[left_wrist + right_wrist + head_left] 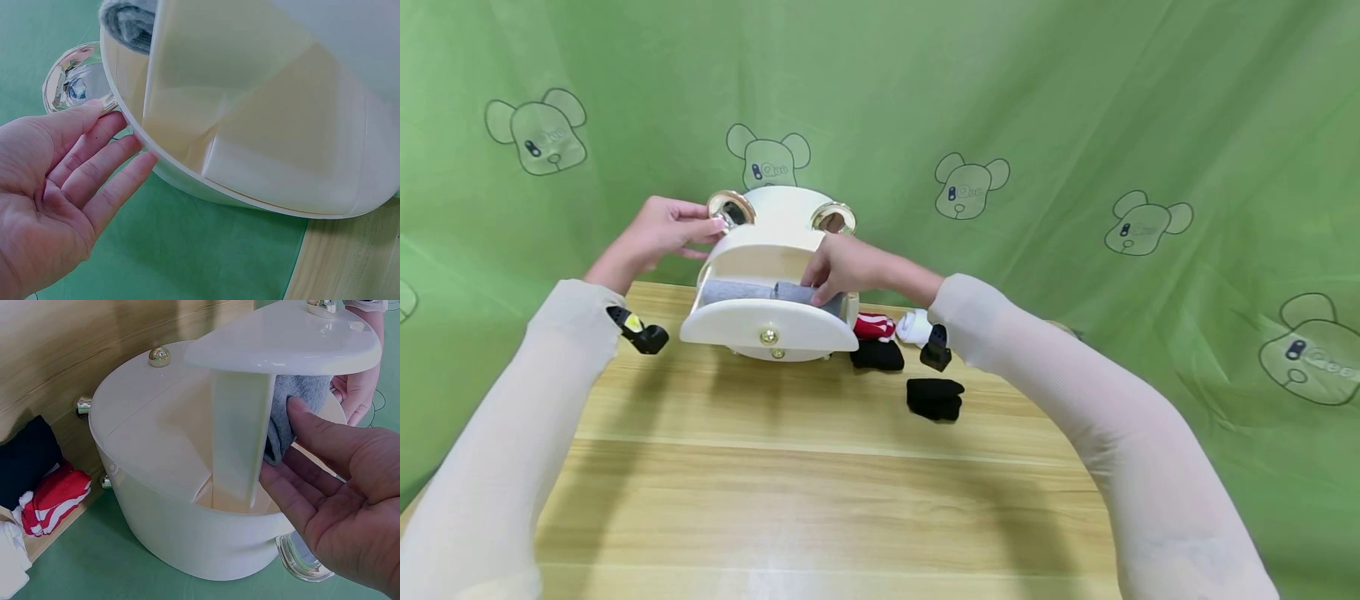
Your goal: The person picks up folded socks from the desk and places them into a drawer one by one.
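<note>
A white rounded cabinet (782, 204) stands at the back of the table. Its drawer (752, 321), with a gold knob on the curved front, is pulled out. Rolled grey cloth, like socks (733, 290), lies inside. My right hand (850, 265) reaches in from the right and pinches a grey roll (297, 403) between thumb and fingers, at the drawer's end wall in the right wrist view. On the other side, my left hand (664, 232) holds the cabinet's left gold ear (59, 78) by its edge, thumb in front, the other fingertips right at the cabinet's side.
Right of the cabinet lie a red-and-white folded sock (874, 327), a white bundle (913, 327) and a black bundle (877, 357). Another black bundle (935, 400) sits nearer. A green curtain (880, 100) hangs behind the wooden table (820, 500).
</note>
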Demonstrator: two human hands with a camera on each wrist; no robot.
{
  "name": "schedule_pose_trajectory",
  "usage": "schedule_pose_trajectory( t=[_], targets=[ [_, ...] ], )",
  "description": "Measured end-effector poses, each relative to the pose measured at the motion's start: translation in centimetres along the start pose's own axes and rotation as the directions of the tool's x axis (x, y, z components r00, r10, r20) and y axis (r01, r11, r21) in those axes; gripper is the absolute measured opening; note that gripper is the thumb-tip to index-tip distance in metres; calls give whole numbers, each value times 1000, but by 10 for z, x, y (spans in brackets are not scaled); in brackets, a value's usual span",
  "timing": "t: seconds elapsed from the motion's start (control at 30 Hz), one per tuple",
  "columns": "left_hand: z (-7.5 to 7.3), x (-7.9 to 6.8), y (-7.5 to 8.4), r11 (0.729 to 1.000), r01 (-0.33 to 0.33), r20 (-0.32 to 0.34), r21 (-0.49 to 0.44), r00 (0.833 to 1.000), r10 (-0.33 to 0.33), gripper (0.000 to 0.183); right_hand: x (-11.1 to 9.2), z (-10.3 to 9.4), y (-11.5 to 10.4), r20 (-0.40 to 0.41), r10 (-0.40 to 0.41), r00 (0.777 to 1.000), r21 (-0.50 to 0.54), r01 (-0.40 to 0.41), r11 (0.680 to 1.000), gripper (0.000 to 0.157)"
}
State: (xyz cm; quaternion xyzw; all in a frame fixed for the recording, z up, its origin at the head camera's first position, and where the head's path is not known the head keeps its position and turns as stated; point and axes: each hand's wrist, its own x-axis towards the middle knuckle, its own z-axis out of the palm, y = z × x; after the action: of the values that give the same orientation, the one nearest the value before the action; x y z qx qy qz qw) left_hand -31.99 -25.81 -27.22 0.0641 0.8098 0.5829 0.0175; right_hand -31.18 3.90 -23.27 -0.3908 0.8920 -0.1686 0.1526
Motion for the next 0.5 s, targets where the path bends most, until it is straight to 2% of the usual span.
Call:
schedule_pose_trajectory(
  t=[0.5],
  targets=[
    [0, 0, 0, 1000, 2, 2, 8, 1000, -2, 50, 0, -5, 1, 11, -2, 1000, 21, 2, 1000, 24]
  ],
)
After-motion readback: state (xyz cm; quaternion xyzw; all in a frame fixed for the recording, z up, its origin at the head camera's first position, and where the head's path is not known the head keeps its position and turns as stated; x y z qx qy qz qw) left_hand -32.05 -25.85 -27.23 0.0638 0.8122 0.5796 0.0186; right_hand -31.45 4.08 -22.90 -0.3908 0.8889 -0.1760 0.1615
